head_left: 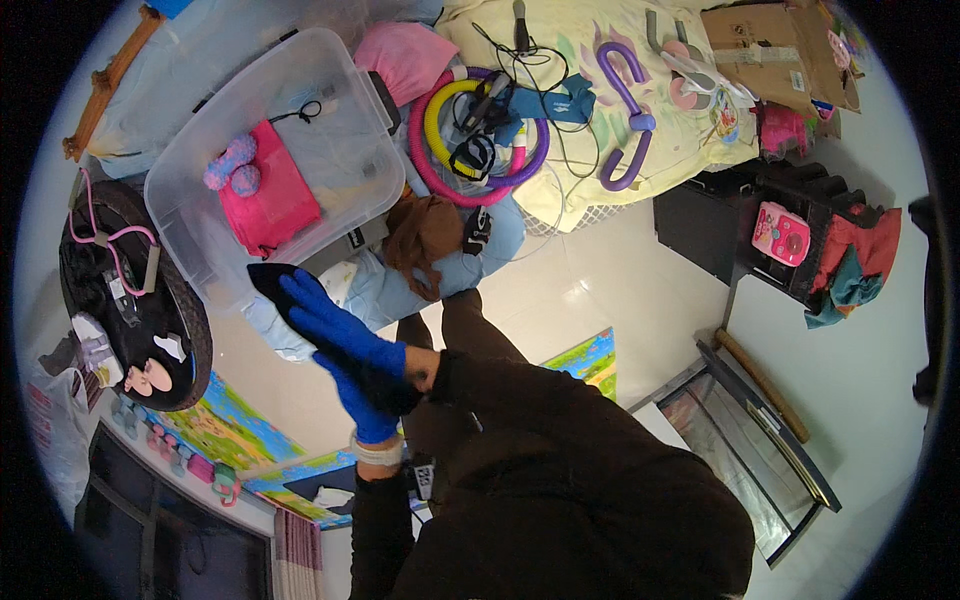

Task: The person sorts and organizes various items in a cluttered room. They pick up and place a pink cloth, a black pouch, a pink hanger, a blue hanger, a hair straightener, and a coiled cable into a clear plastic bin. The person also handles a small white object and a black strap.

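Note:
My right hand [345, 330], in a blue glove, lies along a long black soft thing [268, 284] whose kind I cannot make out. One end of it sticks out past my fingertips. My left hand [366, 405], also blue-gloved and with a pale band at its wrist, presses from below, so the black thing is sandwiched between both hands. The left fingers are partly hidden. Just beyond my fingers stands a clear plastic bin [180, 235]. In it are a bright pink folded pouch [270, 195], a purple-blue knobbly massage roller [232, 165] and a black cord loop [308, 111].
Coiled pink and purple hoops [432, 165], black cables and a purple S-shaped exerciser [628, 120] lie on the bed [565, 185]. A brown cloth [425, 240] hangs beside the bin. At right stand a cardboard box [765, 50] and a black crate [785, 180]; at left, a black round seat [140, 300].

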{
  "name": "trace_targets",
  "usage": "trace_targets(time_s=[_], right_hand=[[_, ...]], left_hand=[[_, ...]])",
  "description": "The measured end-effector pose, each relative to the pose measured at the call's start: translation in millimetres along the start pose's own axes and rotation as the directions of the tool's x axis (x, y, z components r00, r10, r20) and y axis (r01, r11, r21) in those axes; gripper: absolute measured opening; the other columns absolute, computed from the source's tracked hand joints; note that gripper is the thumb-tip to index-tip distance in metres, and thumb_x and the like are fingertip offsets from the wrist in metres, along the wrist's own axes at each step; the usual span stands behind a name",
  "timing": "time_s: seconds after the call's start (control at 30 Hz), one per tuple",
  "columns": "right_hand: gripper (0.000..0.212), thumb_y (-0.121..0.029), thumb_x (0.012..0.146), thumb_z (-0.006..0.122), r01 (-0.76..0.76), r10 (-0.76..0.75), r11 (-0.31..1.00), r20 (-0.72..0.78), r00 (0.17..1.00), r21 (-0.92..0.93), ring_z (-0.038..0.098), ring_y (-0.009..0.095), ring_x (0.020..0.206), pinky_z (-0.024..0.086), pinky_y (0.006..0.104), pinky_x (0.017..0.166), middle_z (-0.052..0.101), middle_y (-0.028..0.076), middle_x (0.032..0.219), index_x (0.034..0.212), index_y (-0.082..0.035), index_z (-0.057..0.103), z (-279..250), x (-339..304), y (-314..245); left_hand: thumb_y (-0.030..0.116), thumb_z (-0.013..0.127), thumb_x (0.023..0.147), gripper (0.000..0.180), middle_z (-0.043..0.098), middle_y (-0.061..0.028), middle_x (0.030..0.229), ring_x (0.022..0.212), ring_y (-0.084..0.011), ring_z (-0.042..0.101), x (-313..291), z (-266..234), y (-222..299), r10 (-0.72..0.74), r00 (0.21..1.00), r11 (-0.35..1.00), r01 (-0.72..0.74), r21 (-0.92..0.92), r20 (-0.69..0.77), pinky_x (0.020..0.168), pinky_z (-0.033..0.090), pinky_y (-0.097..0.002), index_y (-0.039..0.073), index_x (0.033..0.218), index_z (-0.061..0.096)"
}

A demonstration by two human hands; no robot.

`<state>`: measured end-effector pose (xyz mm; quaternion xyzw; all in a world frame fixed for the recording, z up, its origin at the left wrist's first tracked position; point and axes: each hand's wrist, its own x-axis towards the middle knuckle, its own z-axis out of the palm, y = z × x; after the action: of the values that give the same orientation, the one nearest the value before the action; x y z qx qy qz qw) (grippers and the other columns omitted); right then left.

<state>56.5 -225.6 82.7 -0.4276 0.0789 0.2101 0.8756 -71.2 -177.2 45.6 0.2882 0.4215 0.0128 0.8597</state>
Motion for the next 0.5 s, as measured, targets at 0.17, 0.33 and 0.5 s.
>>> trace_targets(time_s=[0.17, 0.33, 0.5], right_hand=[[0.056, -0.023, 0.093, 0.044, 0.075, -0.071, 0.980, -0.027, 0.997, 0.186, 0.018, 0.021, 0.136, 0.014, 0.0305, 0.111, 0.025, 0.008, 0.146, 0.142, -0.005, 0.024, 4.0, -5.8, -1.6], [0.055, -0.015, 0.095, 0.039, -0.015, 0.032, 0.995, -0.183, 0.983, 0.096, 0.018, 0.019, 0.136, 0.015, 0.0295, 0.110, 0.019, 0.006, 0.149, 0.145, -0.010, 0.016, 16.1, -21.1, 26.2], [0.048, -0.016, 0.096, 0.037, -0.038, 0.050, 0.978, -0.051, 0.997, 0.204, 0.029, 0.017, 0.131, 0.025, 0.0295, 0.106, 0.027, 0.006, 0.146, 0.142, -0.008, 0.025, -23.5, -7.5, 5.4]], left_hand=[[0.028, 0.034, 0.100, 0.055, 0.018, -0.0087, 0.149, 0.132, -0.0177, 0.026, 34.9, 18.2, -1.4, 0.065, 0.984, 0.240, 0.144, -0.960, 0.163, 0.108, 0.022, -0.0288, 0.003, 0.143, 0.013], [0.025, 0.035, 0.099, 0.055, 0.015, -0.0088, 0.150, 0.133, -0.0176, 0.025, 27.0, 36.1, 9.8, 0.002, 0.973, 0.640, 0.175, -0.748, 0.230, 0.107, 0.025, -0.0281, 0.001, 0.143, 0.012], [0.028, 0.040, 0.098, 0.054, 0.037, -0.0120, 0.138, 0.120, -0.0208, 0.042, 9.0, 45.3, 15.8, -0.158, 0.976, 0.893, 0.207, 0.400, -0.152, 0.099, 0.034, -0.0303, 0.002, 0.141, 0.023]])
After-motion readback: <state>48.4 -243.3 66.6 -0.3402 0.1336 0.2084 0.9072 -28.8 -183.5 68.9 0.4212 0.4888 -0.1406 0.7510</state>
